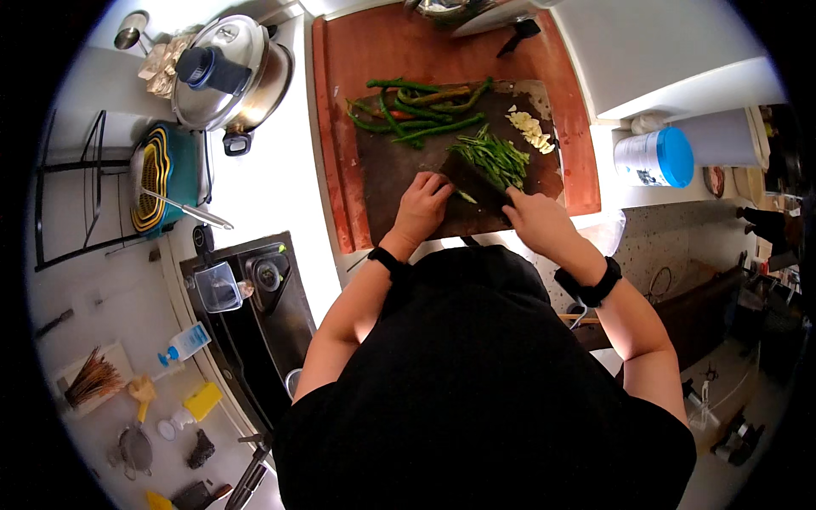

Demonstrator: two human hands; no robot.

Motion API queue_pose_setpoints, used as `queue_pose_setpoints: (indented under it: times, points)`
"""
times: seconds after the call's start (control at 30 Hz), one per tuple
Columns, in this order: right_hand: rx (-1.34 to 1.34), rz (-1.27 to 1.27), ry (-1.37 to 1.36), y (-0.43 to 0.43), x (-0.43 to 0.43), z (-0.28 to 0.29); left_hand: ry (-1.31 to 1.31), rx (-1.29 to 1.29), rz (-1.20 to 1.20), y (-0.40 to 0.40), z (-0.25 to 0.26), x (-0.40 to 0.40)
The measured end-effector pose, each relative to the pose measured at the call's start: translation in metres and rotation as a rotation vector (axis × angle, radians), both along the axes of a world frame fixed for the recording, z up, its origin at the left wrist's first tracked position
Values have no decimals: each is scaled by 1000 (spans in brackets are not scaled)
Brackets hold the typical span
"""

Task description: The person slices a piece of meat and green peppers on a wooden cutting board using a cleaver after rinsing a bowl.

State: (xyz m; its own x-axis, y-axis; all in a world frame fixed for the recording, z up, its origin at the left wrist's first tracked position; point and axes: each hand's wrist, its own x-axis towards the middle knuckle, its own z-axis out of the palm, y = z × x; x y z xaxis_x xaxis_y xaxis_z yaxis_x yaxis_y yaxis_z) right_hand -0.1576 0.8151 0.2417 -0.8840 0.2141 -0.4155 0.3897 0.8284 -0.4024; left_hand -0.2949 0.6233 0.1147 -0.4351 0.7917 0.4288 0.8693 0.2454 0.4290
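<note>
My right hand (pixel 539 220) grips the handle end of a dark, broad-bladed cleaver (pixel 475 175), held over a dark cutting board (pixel 395 166). Close to the blade, my left hand (pixel 424 204) bends its fingers down to the board, with a green pepper piece (pixel 467 197) by the fingertips, partly hidden. Beyond the cleaver lies a heap of sliced green peppers (pixel 491 156). Sliced garlic (pixel 530 129) rests at the board's far right. Long whole green peppers (pixel 433 121), a few turning reddish, are piled along its far side.
A larger reddish-brown board (pixel 376 51) lies under the cutting board. To the left stand a lidded steel pressure cooker (pixel 268 83), nested colanders (pixel 153 178) and a dark sink (pixel 284 280). A blue-lidded tub (pixel 674 157) is at the right.
</note>
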Motion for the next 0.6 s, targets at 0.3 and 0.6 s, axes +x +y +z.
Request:
queue_pose_setpoints:
  times: [0.3, 0.6]
  points:
    - [6, 13, 221, -30, -31, -45, -70, -22, -21, 0, 7, 2]
    - [-5, -46, 57, 15, 7, -26, -72, -40, -24, -11, 6, -6]
